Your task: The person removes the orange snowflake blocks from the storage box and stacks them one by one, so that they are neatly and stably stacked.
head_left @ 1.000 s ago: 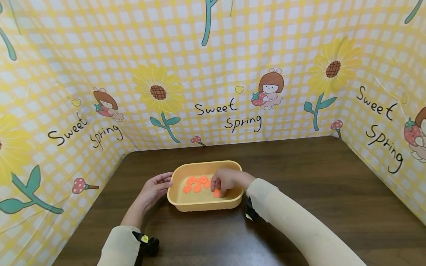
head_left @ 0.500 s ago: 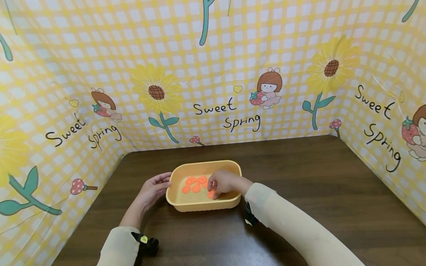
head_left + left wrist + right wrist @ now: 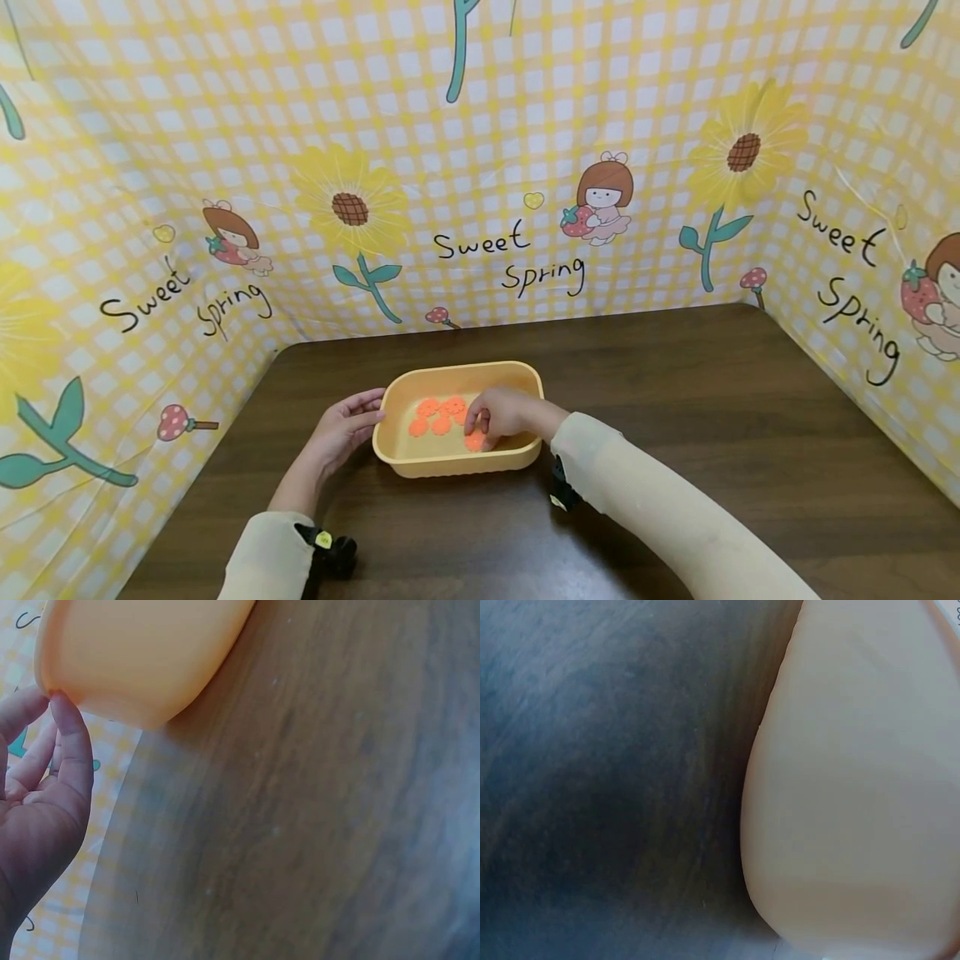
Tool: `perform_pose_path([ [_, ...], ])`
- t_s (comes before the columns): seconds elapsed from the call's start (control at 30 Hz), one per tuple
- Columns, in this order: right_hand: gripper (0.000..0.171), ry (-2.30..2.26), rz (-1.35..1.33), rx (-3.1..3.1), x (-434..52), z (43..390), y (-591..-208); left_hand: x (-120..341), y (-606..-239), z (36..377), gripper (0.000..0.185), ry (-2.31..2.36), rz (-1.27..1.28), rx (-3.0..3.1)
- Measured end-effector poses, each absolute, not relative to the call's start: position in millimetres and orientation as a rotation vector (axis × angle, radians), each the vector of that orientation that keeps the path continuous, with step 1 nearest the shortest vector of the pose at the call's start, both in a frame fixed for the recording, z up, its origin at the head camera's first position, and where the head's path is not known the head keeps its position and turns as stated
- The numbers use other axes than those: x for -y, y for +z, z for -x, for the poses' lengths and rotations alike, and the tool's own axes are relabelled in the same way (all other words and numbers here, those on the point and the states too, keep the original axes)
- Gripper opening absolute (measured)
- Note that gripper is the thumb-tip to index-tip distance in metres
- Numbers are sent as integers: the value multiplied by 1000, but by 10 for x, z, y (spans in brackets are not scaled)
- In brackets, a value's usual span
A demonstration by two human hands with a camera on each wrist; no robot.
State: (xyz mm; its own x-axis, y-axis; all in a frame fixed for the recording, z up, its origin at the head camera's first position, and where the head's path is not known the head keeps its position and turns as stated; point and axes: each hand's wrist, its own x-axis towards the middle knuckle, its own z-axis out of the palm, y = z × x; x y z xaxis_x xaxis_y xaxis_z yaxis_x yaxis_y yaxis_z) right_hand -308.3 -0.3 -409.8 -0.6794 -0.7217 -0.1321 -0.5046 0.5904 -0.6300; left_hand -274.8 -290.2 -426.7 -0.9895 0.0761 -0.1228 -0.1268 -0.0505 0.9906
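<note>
Orange flower pieces (image 3: pixel 433 416) lay inside the yellow tub (image 3: pixel 457 462) on the table (image 3: pixel 675 400) as my right hand (image 3: pixel 501 414) pinched one at its near wall; my left hand (image 3: pixel 341 428), fingers relaxed, steadied the tub's left rim. Lifting it clear seemed next.

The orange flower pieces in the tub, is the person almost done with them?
Can't tell how close. About four orange pieces lie in the yellow tub. Right hand reaches inside, fingertips on another piece. Left hand touches the tub's rim. No pieces show on the table.
</note>
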Motion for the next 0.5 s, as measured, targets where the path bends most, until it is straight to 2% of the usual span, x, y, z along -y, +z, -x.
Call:
perform_pose_path([
  [0.5, 23, -767, 1011, -2470, 19, 3072, -4110, 2909, -4253, 2738, 57, 2169, 34, -2060],
])
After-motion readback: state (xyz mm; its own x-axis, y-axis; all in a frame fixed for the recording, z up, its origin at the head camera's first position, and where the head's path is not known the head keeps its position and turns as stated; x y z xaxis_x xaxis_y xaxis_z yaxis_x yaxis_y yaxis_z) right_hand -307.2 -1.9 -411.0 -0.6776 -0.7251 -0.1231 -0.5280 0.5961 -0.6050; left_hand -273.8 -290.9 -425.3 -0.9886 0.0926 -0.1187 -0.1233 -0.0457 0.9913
